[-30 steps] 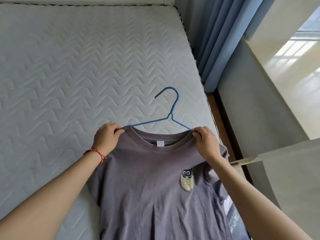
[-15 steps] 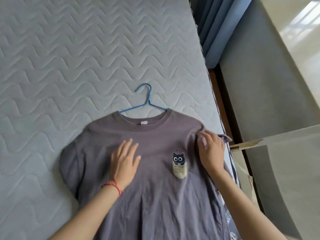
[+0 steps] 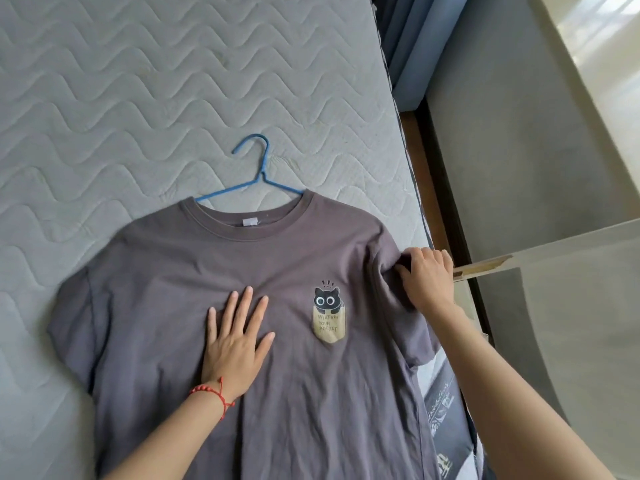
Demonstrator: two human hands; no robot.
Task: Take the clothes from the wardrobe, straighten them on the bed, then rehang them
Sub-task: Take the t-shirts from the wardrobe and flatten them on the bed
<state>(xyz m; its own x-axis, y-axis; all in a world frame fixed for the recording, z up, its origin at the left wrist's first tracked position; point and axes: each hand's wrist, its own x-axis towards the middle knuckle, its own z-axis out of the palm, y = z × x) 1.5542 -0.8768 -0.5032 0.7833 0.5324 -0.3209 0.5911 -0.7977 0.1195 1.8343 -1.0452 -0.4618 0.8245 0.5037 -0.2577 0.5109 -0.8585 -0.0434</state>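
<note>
A grey T-shirt (image 3: 166, 292) with a cat-in-pocket print lies face up on the white quilted mattress (image 3: 138, 98). A blue wire hanger (image 3: 258, 174) is still inside its neck, the hook pointing away from me. My left hand (image 3: 235, 341), with a red cord bracelet at the wrist, lies flat on the chest with fingers spread. My right hand (image 3: 427, 282) grips a bunched fold of the right sleeve near the mattress's right edge. The shirt's hem runs out of view at the bottom.
Blue curtains (image 3: 412, 46) hang past the mattress's far right corner. A narrow gap with dark flooring (image 3: 446, 209) runs along the bed's right side, beside a grey wall. A pale board edge (image 3: 491, 266) juts in from the right, close to my right hand.
Both hands have let go of the shirt's shoulders. The left hand moved down to press flat on the chest; the right hand shifted to the right sleeve and curled on its fabric.
</note>
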